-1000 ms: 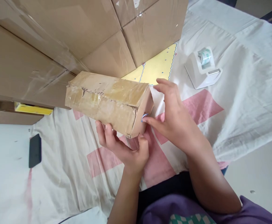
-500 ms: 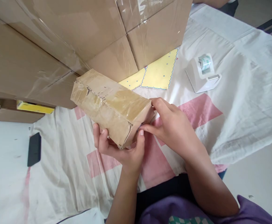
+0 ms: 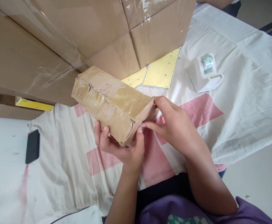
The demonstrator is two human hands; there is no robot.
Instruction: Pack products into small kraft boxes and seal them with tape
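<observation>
A long brown cardboard package [image 3: 110,104], wrapped in shiny tape and torn along its top, is held above a white and pink cloth. My left hand [image 3: 123,149] cups its near end from below, fingers and thumb closed round it. My right hand [image 3: 173,124] presses against the same end from the right, with the fingertips pinched at the package's end face. What those fingertips hold, if anything, is hidden.
Large taped cardboard boxes [image 3: 80,40] fill the back and left. Behind the package lie yellow sheets [image 3: 161,73] with dotted borders. A white tape dispenser [image 3: 204,74] stands at the right. A black phone [image 3: 32,151] lies at the left on the cloth [image 3: 243,102].
My right hand has closed in from an open pose onto the package's end. The package has tilted slightly, and a small blue and white piece seen on its end is now covered.
</observation>
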